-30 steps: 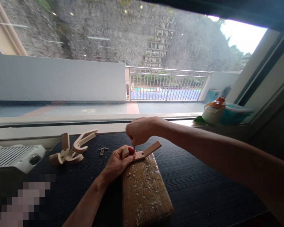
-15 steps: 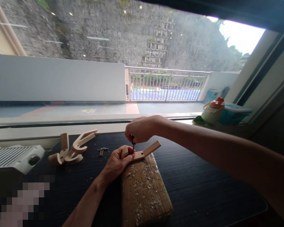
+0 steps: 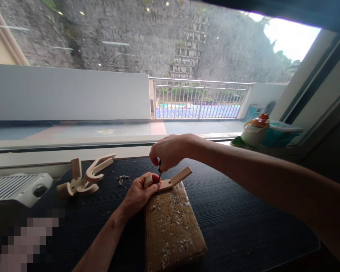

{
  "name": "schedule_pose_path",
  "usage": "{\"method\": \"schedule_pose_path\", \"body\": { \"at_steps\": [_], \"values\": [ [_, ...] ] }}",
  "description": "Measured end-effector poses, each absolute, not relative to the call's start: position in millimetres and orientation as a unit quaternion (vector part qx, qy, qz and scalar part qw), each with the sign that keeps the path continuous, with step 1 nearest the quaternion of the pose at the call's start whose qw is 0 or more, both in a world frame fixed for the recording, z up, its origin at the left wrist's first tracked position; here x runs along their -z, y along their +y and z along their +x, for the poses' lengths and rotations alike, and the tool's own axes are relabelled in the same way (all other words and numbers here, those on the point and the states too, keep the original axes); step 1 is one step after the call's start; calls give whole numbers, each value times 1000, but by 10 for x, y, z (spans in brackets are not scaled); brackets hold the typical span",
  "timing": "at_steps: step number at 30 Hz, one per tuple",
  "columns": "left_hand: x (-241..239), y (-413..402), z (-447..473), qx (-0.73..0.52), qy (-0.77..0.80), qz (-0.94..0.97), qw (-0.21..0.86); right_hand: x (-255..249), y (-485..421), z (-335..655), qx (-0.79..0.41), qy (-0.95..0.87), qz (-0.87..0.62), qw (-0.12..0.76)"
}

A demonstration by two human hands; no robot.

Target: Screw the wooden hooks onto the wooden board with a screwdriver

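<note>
A pale wooden hook (image 3: 181,177) with a dark hole in it lies across the far end of a scarred wooden block (image 3: 172,226). My left hand (image 3: 143,190) is closed around the hook's left part, thumb on top, pressing it to the block. Above it, my right hand (image 3: 170,151) grips the dark handle of a screwdriver (image 3: 160,170), held upright. The shaft points down at the hook beside my left thumb; its tip is hidden by my fingers.
Several similar wooden hooks (image 3: 86,177) lie at the left of the dark table (image 3: 237,211). Near them is a small heap of screws (image 3: 121,179). A white slatted appliance (image 3: 19,185) stands far left. A bottle (image 3: 254,130) and a teal box (image 3: 281,134) sit by the window.
My right hand has turned a little on the screwdriver, its fingers loosening slightly. My left hand and the hook stay in place on the block.
</note>
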State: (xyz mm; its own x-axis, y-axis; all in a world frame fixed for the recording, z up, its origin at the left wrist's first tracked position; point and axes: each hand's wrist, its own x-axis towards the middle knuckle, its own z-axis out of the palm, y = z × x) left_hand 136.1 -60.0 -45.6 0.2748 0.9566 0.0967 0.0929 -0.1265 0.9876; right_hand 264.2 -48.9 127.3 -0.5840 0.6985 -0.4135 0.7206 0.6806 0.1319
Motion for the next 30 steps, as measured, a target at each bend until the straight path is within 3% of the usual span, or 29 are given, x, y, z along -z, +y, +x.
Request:
{"method": "schedule_pose_path", "body": {
  "at_steps": [30],
  "values": [
    [453, -614, 1346, -443, 399, 617, 514, -1144, -414, 2618, 50, 902, 384, 191]
  ]
}}
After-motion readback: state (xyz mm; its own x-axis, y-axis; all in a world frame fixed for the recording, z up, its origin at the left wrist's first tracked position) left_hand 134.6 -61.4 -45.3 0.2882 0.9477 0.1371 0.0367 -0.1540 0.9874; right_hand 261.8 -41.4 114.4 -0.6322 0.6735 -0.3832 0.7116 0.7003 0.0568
